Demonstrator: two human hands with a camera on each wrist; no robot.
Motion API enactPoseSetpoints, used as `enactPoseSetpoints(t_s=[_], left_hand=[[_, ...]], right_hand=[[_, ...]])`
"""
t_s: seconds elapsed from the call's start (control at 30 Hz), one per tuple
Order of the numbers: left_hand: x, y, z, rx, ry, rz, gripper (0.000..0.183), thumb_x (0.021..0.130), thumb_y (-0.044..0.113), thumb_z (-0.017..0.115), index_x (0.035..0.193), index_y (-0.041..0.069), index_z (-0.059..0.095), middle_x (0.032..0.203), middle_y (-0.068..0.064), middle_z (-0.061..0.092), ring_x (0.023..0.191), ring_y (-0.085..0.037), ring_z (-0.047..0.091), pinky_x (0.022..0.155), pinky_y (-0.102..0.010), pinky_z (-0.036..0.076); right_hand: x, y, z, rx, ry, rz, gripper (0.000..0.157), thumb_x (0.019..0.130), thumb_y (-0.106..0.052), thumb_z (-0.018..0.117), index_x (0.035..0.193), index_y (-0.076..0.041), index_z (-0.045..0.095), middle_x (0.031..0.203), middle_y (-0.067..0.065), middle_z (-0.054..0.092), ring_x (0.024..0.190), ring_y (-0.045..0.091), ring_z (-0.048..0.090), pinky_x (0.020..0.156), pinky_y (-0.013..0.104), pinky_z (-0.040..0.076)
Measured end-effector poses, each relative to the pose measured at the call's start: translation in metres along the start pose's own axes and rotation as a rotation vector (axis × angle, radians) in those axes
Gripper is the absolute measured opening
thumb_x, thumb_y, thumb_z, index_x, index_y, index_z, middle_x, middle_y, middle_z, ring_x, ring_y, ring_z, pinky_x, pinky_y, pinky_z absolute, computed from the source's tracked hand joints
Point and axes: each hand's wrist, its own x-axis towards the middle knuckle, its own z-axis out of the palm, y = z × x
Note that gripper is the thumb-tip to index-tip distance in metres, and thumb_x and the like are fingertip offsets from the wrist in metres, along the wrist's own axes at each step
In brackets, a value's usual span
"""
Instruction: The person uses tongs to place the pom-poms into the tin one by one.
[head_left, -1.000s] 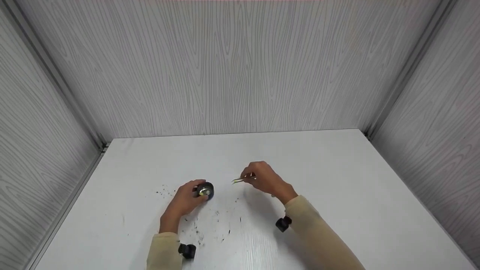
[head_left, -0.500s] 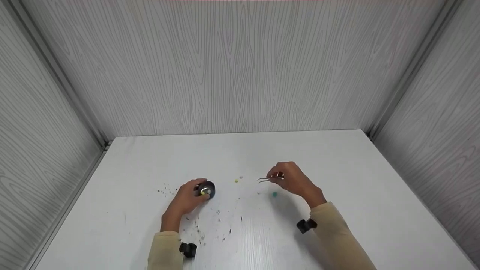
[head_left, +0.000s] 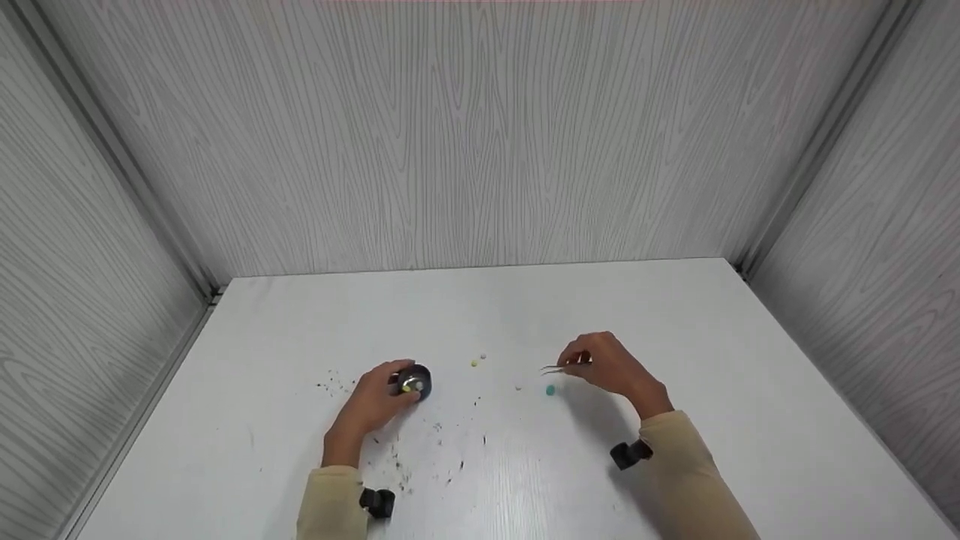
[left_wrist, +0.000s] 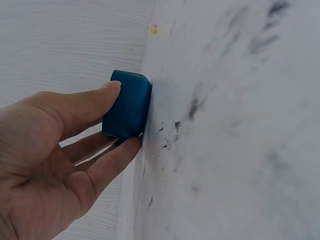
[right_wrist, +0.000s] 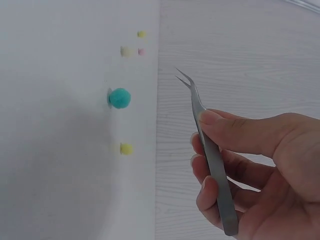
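My left hand (head_left: 373, 403) holds a small blue cup (left_wrist: 128, 105) on the table, thumb on one side and fingers on the other. In the head view its shiny inside shows a yellow and a whitish bit near the rim. Bent-tip tweezers (right_wrist: 212, 160) are pinched in my right hand (head_left: 609, 366), their points apart with nothing between them. In the head view the points hover near a teal pom-pom (right_wrist: 120, 98). Smaller balls lie around it: yellow (right_wrist: 126, 149), cream (right_wrist: 126, 51), pink (right_wrist: 141, 51), and another yellow ball (right_wrist: 141, 34).
Dark smudges (head_left: 401, 472) mark the white table (head_left: 337, 315) in front of and beside the cup. Grey wood-grain panels (head_left: 465, 135) stand at the back and both sides. A black camera (head_left: 630, 454) sits on the right sleeve and another camera (head_left: 377, 502) on the left.
My right hand has moved right with the tweezers, away from the small yellow and pink balls, and the teal pom-pom has come into view. My left hand and the cup stay in place.
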Motion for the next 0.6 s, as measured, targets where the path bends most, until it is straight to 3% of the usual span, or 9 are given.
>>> enactPoseSetpoints(t_s=[0.2,0.6], left_hand=[[-0.001,-0.001,0.001,0.001,0.001,0.014,0.056,0.097,0.009,0.071,0.149,0.004,0.052,0.15,-0.026,0.053,0.136,-0.044,0.056,0.114,-0.057,0.047],[-0.002,0.0,-0.001,0.012,0.006,0.026,0.055,0.097,0.01,0.071,0.148,0.004,0.053,0.151,-0.026,0.053,0.139,-0.046,0.052,0.117,-0.06,0.042]], right_hand=[[-0.004,0.009,-0.003,-0.019,-0.065,0.026,0.009,0.091,-0.005,0.077,0.097,-0.01,0.082,0.092,0.003,0.078,0.08,0.012,0.06,0.073,0.024,0.051],[-0.004,0.021,-0.007,0.006,-0.1,0.049,0.012,0.09,-0.002,0.077,0.096,-0.01,0.083,0.091,0.003,0.078,0.079,0.012,0.059,0.072,0.024,0.05]])
